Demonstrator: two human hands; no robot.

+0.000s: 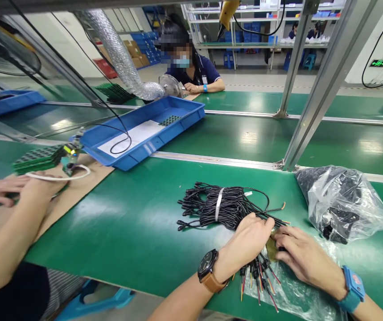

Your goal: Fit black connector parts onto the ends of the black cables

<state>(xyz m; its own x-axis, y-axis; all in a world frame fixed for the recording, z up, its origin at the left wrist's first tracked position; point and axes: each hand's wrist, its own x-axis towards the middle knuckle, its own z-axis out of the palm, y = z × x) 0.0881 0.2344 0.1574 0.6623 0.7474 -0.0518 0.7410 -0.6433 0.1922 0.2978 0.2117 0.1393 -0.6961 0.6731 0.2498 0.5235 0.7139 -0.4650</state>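
Note:
My left hand point(249, 238), with a watch on its wrist, is closed in a pinch at the right end of a black cable bundle point(223, 207). What its fingertips hold is hidden. Close beside it, my right hand point(300, 254) has its fingers curled round something small and dark that I cannot make out. A flat olive-yellow piece point(271, 248) shows between the two hands. Below them, several black cable ends point(260, 276) with red and yellow stripped wires fan out, partly over a clear plastic bag point(294, 290). A white band point(218, 204) wraps the bundle.
A clear bag of black parts point(341, 200) lies at right. Metal posts point(325, 89) rise from the bench point(137, 214). At left, a co-worker's hands point(37, 191) work near green circuit boards point(39, 158). A blue tray point(137, 151) stands farther back; another person point(194, 76) sits opposite.

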